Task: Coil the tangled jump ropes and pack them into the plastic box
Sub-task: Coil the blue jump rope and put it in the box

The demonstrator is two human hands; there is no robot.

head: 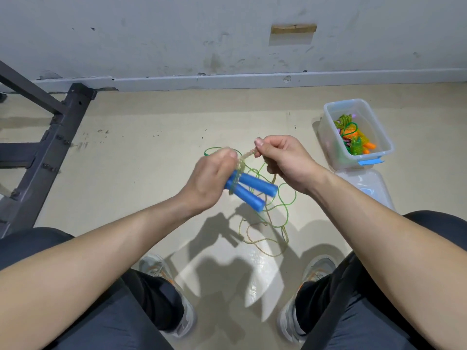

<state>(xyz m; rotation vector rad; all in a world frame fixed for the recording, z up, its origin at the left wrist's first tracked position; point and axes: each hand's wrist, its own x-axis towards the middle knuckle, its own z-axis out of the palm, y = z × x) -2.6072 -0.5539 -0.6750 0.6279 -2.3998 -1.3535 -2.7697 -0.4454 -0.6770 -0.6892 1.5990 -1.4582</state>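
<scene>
**Blue handles gripped, braided cord mid-wrap**

Blue handles (pixel 252 190), two of them side by side, sit in the left hand (pixel 209 180), whose fingers curl round their upper ends. A few turns of the braided rope (pixel 246 155) already cross them. The right hand (pixel 285 160) pinches that rope between thumb and forefinger just beside the left hand, holding the short span taut. The rest of it hangs down and loops on the floor (pixel 151 127) between the person's feet.

I judge the handles to be light and slightly soft, like foam, so they are the firm place to hold. The cord looks limp and rough enough not to slip, and it is best fed a short length at a time. A thinner green rope (pixel 285 205) lies tangled through the same loops. It looks glossy and springier, and is likely to snag or drag along.

The plastic box (pixel 326 137) stands on the floor well apart, to the right, and already holds coiled ropes with orange and green handles. Its lid (pixel 364 188) lies just beside it, and a blue clasp (pixel 371 162) shows at the near rim. A dark metal frame (pixel 50 147) stands at the left.

No brand, label or writing can be read anywhere.
</scene>
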